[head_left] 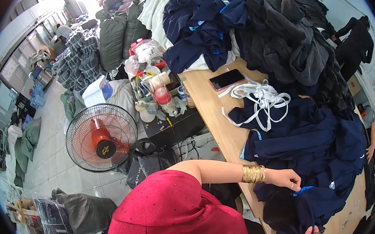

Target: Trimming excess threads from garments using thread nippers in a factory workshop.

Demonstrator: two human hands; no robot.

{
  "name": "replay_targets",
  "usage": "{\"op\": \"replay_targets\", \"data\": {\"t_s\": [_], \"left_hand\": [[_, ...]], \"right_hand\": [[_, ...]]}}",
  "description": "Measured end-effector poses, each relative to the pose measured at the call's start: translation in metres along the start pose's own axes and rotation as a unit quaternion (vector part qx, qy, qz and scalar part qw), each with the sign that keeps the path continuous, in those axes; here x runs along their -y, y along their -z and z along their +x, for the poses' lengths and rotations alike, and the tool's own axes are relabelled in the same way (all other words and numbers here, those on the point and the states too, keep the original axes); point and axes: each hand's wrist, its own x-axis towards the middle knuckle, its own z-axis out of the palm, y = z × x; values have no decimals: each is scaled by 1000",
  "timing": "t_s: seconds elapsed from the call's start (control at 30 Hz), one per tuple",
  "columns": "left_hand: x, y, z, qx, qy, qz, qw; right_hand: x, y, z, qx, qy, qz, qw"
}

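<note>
My left hand (284, 179), with gold bangles (253, 173) at the wrist, pinches the bright blue edge (303, 190) of a navy garment (318, 206) on the wooden table. At the bottom edge of the picture, only the fingers of my right hand (311, 232) show, bent at the garment's lower part. A small dark, shiny thing lies at those fingers, too cut off to name. More navy garments (296, 134) are spread just beyond my left hand, some with light blue edging. White tape (264, 101) lies in a loose tangle on top of them.
A phone (227, 79) rests on the table (203, 95) near a tall heap of navy and dark grey clothes (278, 37). To the left stand a fan (102, 138) and a cluttered stand with a red-and-white bottle (163, 97). Other people (354, 44) are at the right.
</note>
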Motion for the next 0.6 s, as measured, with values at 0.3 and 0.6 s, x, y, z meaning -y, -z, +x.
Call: {"op": "replay_targets", "data": {"t_s": [0.3, 0.6], "left_hand": [[-3, -5, 0, -81, 24, -11, 996], [0, -2, 7, 39, 9, 6, 999]], "right_hand": [[-10, 0, -2, 39, 18, 15, 999], [-41, 25, 16, -77, -13, 107, 991]]}}
